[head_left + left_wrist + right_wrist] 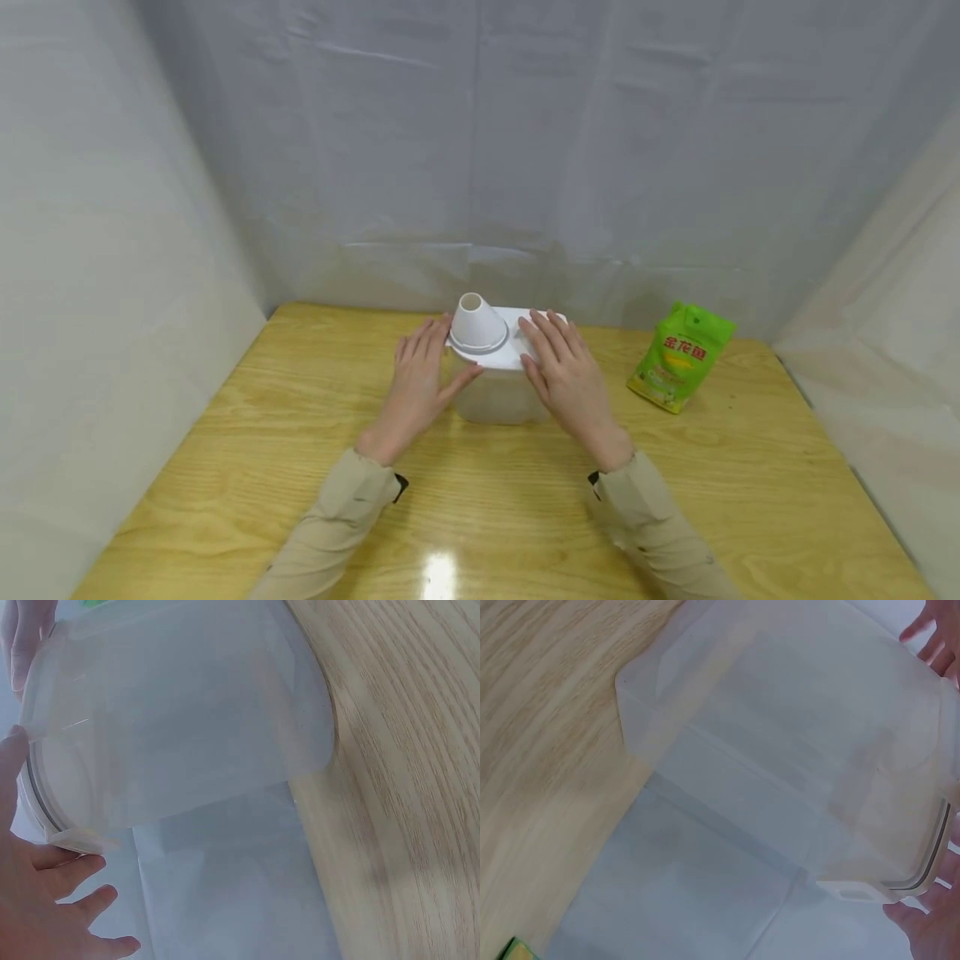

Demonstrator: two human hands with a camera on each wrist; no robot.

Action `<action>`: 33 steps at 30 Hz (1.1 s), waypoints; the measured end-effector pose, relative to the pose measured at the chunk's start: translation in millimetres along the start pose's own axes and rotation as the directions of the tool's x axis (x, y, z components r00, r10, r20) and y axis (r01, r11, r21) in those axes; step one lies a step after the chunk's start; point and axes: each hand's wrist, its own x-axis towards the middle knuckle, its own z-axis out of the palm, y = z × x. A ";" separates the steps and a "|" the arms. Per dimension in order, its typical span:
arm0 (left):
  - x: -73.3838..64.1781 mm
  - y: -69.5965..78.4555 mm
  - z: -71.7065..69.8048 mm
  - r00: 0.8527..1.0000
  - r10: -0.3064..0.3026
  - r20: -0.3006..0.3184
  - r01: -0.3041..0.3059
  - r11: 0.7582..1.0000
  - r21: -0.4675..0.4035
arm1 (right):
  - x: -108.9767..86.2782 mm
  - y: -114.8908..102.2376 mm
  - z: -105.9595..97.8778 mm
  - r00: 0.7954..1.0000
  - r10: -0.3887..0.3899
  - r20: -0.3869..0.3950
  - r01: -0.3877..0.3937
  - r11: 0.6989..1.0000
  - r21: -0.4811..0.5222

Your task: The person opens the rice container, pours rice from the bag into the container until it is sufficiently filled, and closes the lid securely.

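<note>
A translucent plastic storage container [501, 398] stands upright on the table, topped by a white lid [504, 356]. On the lid's left half sits a white cone-shaped piece [477, 323], narrow end up. My left hand [420, 375] touches the lid's left end, its thumb along the front edge and its fingers fairly straight. Across the right part of the lid lies my right hand [566, 375], fingers extended, partly hiding that side. In the left wrist view, the left fingers [94, 904] spread loosely near a lid latch [75, 840]. Another latch [851, 890] shows beside the right hand.
To the right of the container, a green bag [678, 358] with a corn picture and red lettering stands on the wooden table [480, 500]. Pale sheeting [465, 150] hangs behind the table and at both sides.
</note>
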 end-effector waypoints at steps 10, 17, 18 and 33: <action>1.2 7.7 4.2 1.000 -0.007 0.021 0.007 1.000 -0.016 | -7.3 4.2 -5.0 1.000 0.004 -0.006 -0.004 1.000 0.005; 0.8 11.3 7.1 1.000 0.001 0.012 0.000 0.999 -0.050 | -13.2 6.8 -7.7 1.000 0.012 -0.016 -0.012 1.000 0.007; 0.8 11.4 7.8 1.000 0.004 0.010 -0.003 0.999 -0.051 | -13.9 7.0 -8.3 1.000 0.014 -0.016 -0.014 1.000 0.011; -2.6 18.9 11.8 1.000 0.015 -0.004 -0.016 0.996 -0.084 | -22.1 5.6 -23.2 0.999 0.032 0.012 -0.032 0.999 0.016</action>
